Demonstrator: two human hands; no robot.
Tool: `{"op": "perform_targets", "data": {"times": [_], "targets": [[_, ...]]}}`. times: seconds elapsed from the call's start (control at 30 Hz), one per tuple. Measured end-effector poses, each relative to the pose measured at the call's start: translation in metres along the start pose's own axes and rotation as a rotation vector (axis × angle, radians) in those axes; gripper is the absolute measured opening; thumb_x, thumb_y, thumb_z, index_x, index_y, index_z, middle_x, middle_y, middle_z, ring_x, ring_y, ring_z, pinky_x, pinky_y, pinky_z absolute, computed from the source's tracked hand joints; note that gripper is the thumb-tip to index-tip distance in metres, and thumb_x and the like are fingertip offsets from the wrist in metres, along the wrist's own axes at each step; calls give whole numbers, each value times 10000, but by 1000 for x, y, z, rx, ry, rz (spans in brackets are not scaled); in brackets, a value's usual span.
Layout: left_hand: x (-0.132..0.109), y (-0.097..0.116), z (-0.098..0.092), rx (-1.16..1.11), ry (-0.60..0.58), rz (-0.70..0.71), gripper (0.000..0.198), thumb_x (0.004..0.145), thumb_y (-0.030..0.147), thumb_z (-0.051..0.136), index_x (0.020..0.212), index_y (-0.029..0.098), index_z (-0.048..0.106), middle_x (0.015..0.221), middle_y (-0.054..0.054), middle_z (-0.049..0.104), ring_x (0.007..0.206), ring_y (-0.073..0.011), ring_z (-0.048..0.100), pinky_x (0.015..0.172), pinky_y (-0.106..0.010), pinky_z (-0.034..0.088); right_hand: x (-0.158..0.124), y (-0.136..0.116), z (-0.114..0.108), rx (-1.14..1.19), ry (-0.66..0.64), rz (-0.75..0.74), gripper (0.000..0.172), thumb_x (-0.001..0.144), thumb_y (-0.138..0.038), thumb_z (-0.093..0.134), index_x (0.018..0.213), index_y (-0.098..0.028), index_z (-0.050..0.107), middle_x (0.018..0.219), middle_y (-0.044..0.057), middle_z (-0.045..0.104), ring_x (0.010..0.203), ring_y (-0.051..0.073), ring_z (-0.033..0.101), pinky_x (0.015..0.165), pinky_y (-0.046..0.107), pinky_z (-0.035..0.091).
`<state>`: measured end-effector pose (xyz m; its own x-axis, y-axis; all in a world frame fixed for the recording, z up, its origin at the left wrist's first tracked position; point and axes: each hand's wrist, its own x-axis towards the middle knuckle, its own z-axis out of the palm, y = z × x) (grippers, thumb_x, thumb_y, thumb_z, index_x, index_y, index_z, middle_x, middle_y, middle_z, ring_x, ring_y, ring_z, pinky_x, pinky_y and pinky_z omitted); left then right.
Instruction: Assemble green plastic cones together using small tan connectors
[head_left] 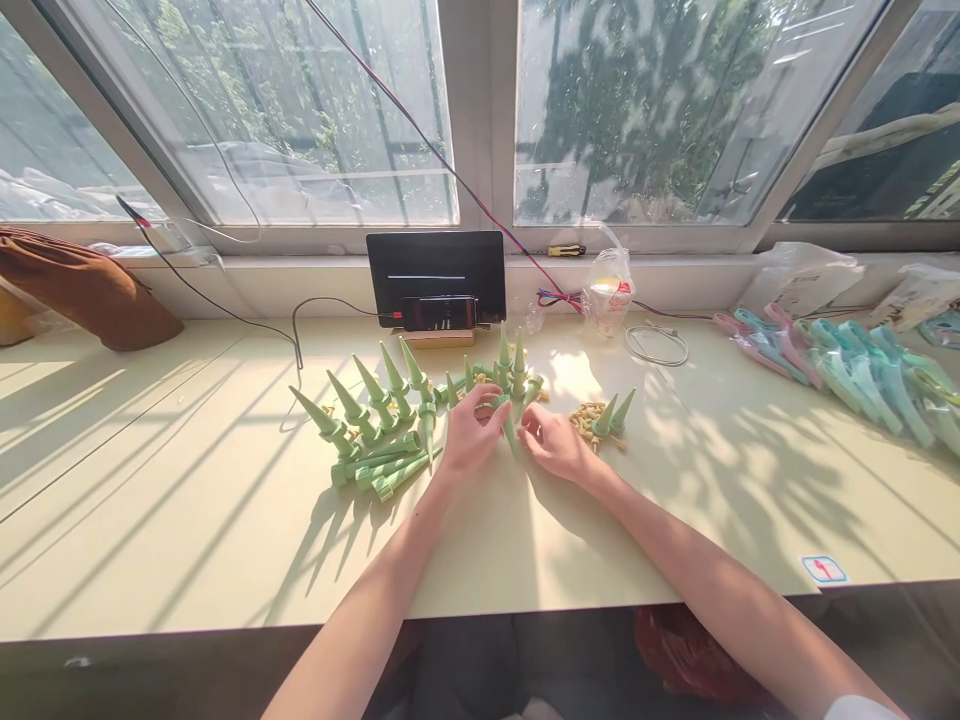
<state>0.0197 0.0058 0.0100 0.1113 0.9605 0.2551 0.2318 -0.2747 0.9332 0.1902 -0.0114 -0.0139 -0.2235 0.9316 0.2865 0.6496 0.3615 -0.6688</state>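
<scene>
My left hand (471, 432) and my right hand (553, 444) meet at the middle of a pale table (187, 500). Both have their fingers curled around one green cone-shaped plastic spike (510, 432) held between them. Several more green spikes (375, 415) stand upright or lie flat just left of my left hand. Others stand behind my fingers (514, 365). Two spikes (613, 413) rest by a small heap of yellowish parts (587, 417) to the right of my right hand.
A phone on a stand (439, 312) leans against a dark tablet (436, 272) at the windowsill. Cables (225, 305) trail left; a wire coil (657, 345) and plastic bag (609, 290) lie right. Bagged teal and pink items (840, 365) fill the right end. A brown cloth (82, 290) lies far left.
</scene>
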Motion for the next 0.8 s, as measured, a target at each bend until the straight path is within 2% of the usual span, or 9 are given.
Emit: {"op": "perform_targets", "data": {"times": [0.2, 0.3, 0.43, 0.57, 0.7, 0.8], "targets": [[2, -4, -1, 73, 18, 78, 260, 858, 380, 638, 1047, 203, 626, 1040, -66, 685, 702, -143, 692, 697, -287, 584, 1, 2, 1, 43, 27, -31, 98, 863, -246, 508, 830, -187, 579, 653, -3, 593, 559, 128, 506, 582, 240, 376], [1, -3, -1, 57, 50, 145, 245, 860, 358, 644, 1053, 208, 626, 1051, -61, 695, 774, -158, 707, 762, -303, 586, 1, 1, 1, 77, 41, -41, 139, 874, -267, 507, 799, -184, 590, 656, -1, 589, 546, 122, 494, 572, 236, 376], [-1, 0, 1, -6, 62, 213, 244, 867, 352, 648, 1061, 206, 620, 1053, -63, 691, 776, -155, 702, 777, -311, 593, 0, -3, 0, 147, 66, -11, 160, 881, -295, 515, 793, -182, 587, 671, -7, 575, 515, 108, 461, 534, 229, 362], [-5, 3, 6, -74, 18, 150, 297, 839, 370, 686, 1072, 195, 625, 1061, -76, 681, 775, -163, 706, 741, -312, 603, 0, -5, 0, 187, 91, 2, 178, 894, -308, 503, 807, -180, 590, 688, -4, 577, 503, 103, 451, 514, 230, 353], [-7, 5, 9, -159, -11, 54, 342, 806, 395, 726, 1069, 193, 644, 1107, -90, 673, 823, -181, 715, 729, -315, 612, 0, -6, -1, 222, 111, -5, 194, 907, -307, 491, 835, -174, 612, 762, 18, 633, 529, 108, 494, 527, 235, 376], [-7, 8, 10, -219, -24, -2, 359, 785, 414, 751, 1042, 183, 655, 1060, -89, 689, 796, -192, 723, 699, -313, 610, 0, -6, 0, 261, 118, 0, 190, 906, -315, 510, 872, -170, 629, 840, 40, 677, 554, 115, 534, 538, 239, 402]]}}
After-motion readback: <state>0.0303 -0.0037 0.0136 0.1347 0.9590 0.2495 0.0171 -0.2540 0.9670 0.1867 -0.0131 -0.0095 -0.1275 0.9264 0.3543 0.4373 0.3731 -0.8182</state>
